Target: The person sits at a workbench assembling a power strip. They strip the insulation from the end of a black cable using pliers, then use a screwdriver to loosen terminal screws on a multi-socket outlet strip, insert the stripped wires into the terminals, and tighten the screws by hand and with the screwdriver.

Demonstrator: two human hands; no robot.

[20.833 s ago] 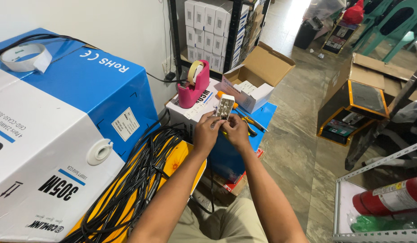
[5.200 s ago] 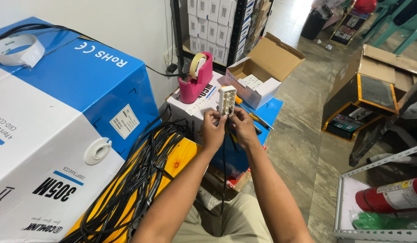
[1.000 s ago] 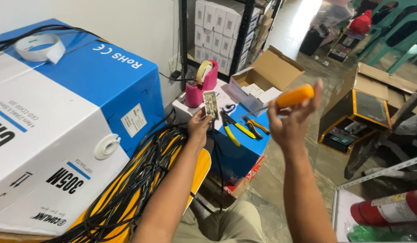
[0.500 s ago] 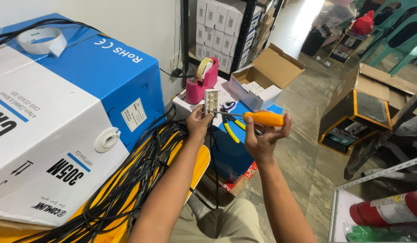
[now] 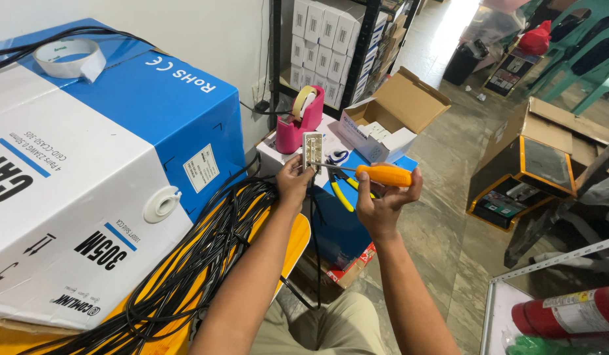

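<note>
The fire extinguisher (image 5: 567, 315) runs off the right edge — the screwdriver (image 5: 377, 174) tip too small to make out.

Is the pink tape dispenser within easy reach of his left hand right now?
Probably yes. The tape dispenser sits just behind the left hand with nothing between, but that hand is holding a small white part.

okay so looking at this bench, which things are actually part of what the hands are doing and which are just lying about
In use:
left hand holds the small white connector block
right hand holds the orange-handled screwdriver, tip at the block

Lying about:
pink tape dispenser
open cardboard box
yellow-handled pliers
black cable coil
tape roll
</note>
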